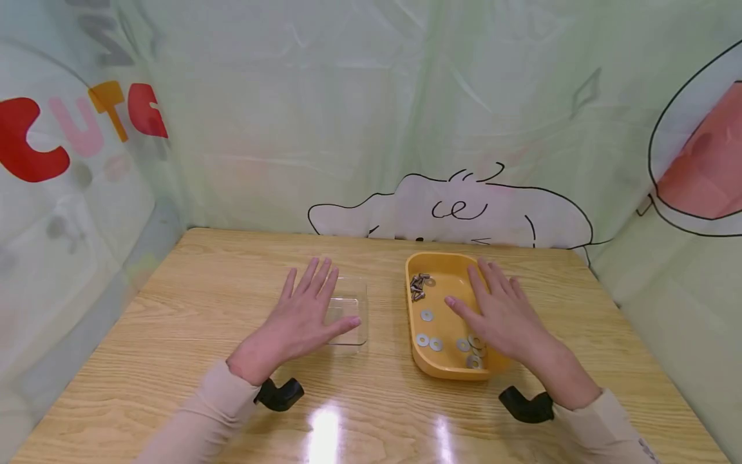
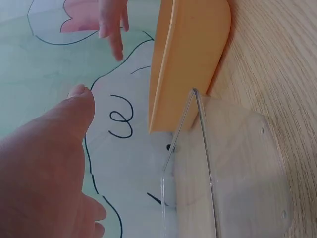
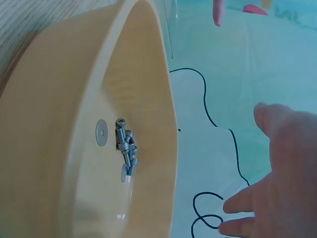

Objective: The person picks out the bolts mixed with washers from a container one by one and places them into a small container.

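My left hand is held above the clear plastic box, fingers spread and straight, holding nothing. Over the right part of the yellow tray hovers my right hand, its fingers also spread and nothing in its grasp. Inside the tray, a small pile of screws lies by the left wall, and several flat washers are scattered over the bottom. The right wrist view shows the screws with a washer beside them. In the left wrist view the clear box stands near the tray's side.
A wooden table bears both containers, the clear box left of the tray. Behind it hangs a pale curtain printed with a cartoon drawing. Black wrist pieces sit on both forearms, near the table surface.
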Tool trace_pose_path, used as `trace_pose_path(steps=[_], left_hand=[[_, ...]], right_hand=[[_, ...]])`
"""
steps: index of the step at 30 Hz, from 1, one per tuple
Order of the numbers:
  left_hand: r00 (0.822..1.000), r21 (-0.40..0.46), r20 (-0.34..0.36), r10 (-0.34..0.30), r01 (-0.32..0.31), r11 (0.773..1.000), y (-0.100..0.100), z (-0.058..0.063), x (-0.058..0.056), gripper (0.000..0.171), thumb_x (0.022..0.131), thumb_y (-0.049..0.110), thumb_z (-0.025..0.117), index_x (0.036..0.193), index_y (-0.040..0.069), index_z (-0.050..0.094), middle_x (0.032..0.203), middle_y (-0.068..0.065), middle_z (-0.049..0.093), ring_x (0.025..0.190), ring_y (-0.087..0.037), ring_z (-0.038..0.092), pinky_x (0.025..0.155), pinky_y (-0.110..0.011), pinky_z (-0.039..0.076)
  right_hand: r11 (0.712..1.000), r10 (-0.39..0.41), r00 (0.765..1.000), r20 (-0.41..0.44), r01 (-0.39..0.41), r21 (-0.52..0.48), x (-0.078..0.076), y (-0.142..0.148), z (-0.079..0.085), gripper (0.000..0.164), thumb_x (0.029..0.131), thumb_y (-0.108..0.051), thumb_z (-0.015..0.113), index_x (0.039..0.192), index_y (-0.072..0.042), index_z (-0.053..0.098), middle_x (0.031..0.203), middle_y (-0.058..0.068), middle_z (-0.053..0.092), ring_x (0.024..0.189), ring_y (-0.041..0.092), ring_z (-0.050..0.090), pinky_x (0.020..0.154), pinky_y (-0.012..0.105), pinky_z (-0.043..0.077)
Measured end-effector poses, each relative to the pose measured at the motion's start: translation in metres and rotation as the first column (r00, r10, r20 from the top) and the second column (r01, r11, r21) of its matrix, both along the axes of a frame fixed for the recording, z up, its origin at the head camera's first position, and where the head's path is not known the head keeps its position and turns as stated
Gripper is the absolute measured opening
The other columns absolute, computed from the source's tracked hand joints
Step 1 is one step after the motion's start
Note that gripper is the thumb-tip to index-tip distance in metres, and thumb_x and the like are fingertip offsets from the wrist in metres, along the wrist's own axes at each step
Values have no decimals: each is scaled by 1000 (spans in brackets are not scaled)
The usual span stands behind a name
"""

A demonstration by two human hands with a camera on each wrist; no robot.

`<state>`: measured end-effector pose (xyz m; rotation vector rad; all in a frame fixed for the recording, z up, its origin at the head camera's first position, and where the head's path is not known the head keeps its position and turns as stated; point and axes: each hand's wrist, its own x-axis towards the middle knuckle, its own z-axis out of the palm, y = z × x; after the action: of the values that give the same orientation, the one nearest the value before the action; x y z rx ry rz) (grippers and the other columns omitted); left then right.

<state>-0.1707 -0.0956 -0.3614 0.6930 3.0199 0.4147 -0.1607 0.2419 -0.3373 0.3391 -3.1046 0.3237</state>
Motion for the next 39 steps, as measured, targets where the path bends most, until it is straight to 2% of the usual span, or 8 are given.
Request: trace_pose_path(steps=[5,9,15,18,22,29,34,39], left_hand=[[1000,8,5,-10,10,1000,4,0,-2,102,91,78,36,159,7,8,168,-6,-2,155,-24,-8,124,-53,-6],[1000,12,-2,-27,27,1000,9,-1,-2,103,91,79,36,159,7,9,168,-5,-1,155,-23,-7,125,-52,-4],[998,28,3,-68,68,997,19,-4,-3,104,89,80,37,159,8,10,168,-3,0,155,-18,-6,126,-46,-1],[996,28,-11,-85,86,996,24,-5,-3,104,89,79,38,159,8,11,168,-5,3,156,-18,-3,127,-44,1],[994,38,-23,-111,112,993,33,-5,-3,104,89,77,43,159,6,13,168,-8,9,156,-20,4,127,-43,6],[991,44,7,-134,133,990,48,-3,-3,105,88,78,43,160,9,9,168,-5,8,155,-19,8,127,-40,9],[987,25,17,-158,158,987,61,-5,-3,106,88,78,44,159,7,10,168,-8,9,155,-21,11,126,-39,12],[981,8,10,-194,193,981,76,-8,-1,107,88,78,44,158,3,15,166,-12,15,154,-23,15,125,-40,17]], right_hand=[[998,9,1000,-23,-11,-57,-5,-2,1,82,104,-56,31,149,12,30,153,35,30,142,52,27,116,65,23],[995,-3,1000,-21,1,-100,-11,-2,1,67,106,-41,41,145,12,37,147,36,38,137,52,35,112,65,31],[977,29,997,-75,-44,-207,-21,-4,0,31,100,-12,55,122,9,62,116,26,65,96,34,65,81,47,58],[968,45,995,-85,-65,-244,-27,-4,-2,24,98,-6,56,114,8,67,104,21,71,82,23,63,70,38,57],[959,39,997,-69,-57,-277,-33,-4,-7,22,98,-5,56,110,7,69,97,18,72,77,19,63,65,31,53],[946,51,997,58,-29,-323,-45,-6,-14,23,99,-5,53,111,8,69,93,17,73,80,20,66,65,29,53],[947,96,986,134,-49,-318,-56,-11,-20,25,99,-4,52,111,12,68,93,21,73,79,22,68,63,28,52],[960,143,982,123,-108,-259,-63,-18,-26,24,96,-4,55,106,11,71,83,16,73,69,14,63,61,26,50]])
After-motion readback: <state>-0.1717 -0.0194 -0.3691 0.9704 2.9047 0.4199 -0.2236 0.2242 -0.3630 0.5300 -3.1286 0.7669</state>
